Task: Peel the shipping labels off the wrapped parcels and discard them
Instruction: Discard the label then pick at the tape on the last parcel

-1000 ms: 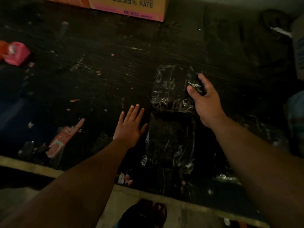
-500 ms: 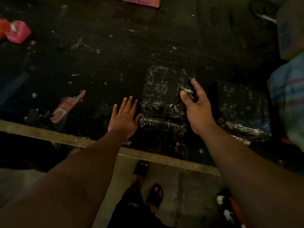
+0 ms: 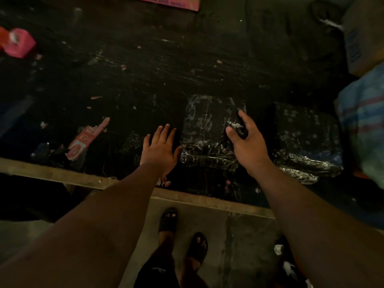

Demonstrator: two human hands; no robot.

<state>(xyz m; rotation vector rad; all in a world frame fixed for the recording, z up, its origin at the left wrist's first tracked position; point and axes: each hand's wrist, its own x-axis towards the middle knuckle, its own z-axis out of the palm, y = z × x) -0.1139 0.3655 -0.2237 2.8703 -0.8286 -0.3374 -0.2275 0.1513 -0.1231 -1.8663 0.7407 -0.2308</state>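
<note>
A parcel wrapped in shiny black film (image 3: 204, 129) lies near the front edge of the dark table (image 3: 145, 75). My right hand (image 3: 248, 140) grips its right side, thumb and fingers pinching the crinkled wrap. My left hand (image 3: 159, 147) rests flat on the table just left of the parcel, fingers spread, holding nothing. A second black-wrapped parcel (image 3: 305, 140) lies to the right. No label shows on either parcel in this dim light. A torn red-and-white label strip (image 3: 85, 140) lies on the table at the left.
A pink object (image 3: 17, 43) sits at the far left. A cardboard box (image 3: 164, 2) stands at the back, another box (image 3: 362, 36) and a striped woven bag (image 3: 363, 129) at the right. The table's wooden front rail (image 3: 207, 201) runs above my sandalled feet (image 3: 182, 235).
The view has tilted down and back, showing the table edge, my feet and the second parcel. My right hand kept its grip on the parcel; my left hand stayed flat beside it.
</note>
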